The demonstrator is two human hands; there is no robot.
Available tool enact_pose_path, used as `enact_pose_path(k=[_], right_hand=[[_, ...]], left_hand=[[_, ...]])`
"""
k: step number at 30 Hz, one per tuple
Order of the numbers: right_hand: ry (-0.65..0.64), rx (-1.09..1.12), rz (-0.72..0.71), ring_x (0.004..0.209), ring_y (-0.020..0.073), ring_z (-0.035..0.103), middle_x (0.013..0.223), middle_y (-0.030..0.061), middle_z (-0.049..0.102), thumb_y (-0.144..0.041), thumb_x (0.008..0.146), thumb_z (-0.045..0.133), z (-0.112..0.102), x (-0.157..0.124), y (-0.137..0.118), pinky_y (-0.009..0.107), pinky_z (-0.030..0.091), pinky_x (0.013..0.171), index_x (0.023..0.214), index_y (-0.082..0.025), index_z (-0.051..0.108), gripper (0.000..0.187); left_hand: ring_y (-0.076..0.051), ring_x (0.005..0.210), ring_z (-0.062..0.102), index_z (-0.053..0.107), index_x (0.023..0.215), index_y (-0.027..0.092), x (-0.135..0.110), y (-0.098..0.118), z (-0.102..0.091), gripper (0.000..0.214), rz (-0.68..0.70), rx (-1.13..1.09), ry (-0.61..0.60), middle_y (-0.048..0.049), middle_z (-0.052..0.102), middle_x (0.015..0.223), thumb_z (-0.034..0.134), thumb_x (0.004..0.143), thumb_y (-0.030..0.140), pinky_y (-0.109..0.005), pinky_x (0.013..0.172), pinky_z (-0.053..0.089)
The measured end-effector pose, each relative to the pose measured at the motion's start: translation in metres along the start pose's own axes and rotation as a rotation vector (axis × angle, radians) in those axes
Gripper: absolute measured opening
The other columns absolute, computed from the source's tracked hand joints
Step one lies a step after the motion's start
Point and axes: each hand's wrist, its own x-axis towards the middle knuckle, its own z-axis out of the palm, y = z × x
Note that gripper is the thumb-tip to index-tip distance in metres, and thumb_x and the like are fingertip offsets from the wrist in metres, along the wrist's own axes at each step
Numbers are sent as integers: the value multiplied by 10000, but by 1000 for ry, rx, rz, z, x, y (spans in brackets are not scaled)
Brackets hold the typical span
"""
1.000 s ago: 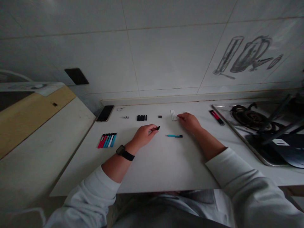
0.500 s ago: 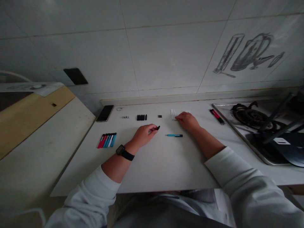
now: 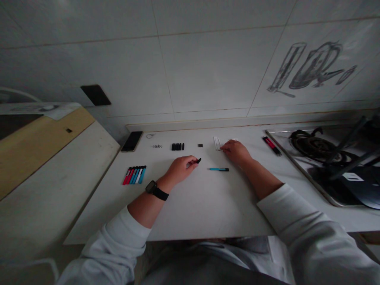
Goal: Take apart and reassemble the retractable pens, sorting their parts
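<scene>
My left hand rests on the white counter and pinches a small black pen part between thumb and fingers. A blue pen with a black tip lies just right of it. My right hand reaches further back, fingers curled and touching a little stack of white refill tubes. I cannot make out whether it grips one.
Along the back lie tiny springs, a row of black caps, a small black piece and a phone. Coloured pen barrels lie at left. A red pen sits beside the gas stove.
Nearly nothing: both hands hold their places, and the view has shifted only slightly.
</scene>
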Motion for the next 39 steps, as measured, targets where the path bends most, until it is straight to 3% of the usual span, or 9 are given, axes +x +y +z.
enact_pose_path(k=[5,14,22,28,34,39], right_hand=[[-65,-11,-61,1025,225,665,1050,86,745,-195,929,640,-15,-9,-15,314,458,999,953,-209,818,181],[-157,1,-119,1020,216,646,1074,103,714,-236,970,612,-14,-14,-48,310,462,963,1008,-188,760,160],[-219,-48,-63,1064,227,635,1090,104,701,-229,971,599,-20,-16,-42,302,442,958,994,-186,739,148],[-214,-96,-92,1038,223,630,1102,120,695,-178,1015,488,-20,-18,-57,300,440,925,1083,-157,681,206],[-235,-101,-46,1025,243,639,1110,122,686,-281,991,591,-24,-20,-56,317,456,884,1052,-185,701,158],[-248,-113,-93,998,257,645,1101,138,682,-213,979,576,-22,-21,-54,326,459,841,984,-179,706,134]], left_hand=[[-170,885,719,724,1014,213,0,1,0,100,6,12,2,-30,782,991,667,946,259,-304,823,541],[-171,876,722,725,1029,219,0,3,-1,110,-1,20,1,-24,784,994,671,942,258,-310,833,543],[-172,880,715,729,1029,212,2,-1,-1,110,21,58,48,-35,778,1009,666,944,244,-319,834,546],[-170,875,703,727,1013,198,2,-3,-3,98,25,76,94,-46,766,1011,668,943,234,-321,836,552],[-172,904,702,727,1017,202,2,-6,-1,100,22,83,95,-42,761,1010,670,944,239,-320,842,550],[-171,893,702,729,1021,205,3,-5,-2,105,11,79,79,-41,761,1011,667,944,242,-330,854,554]])
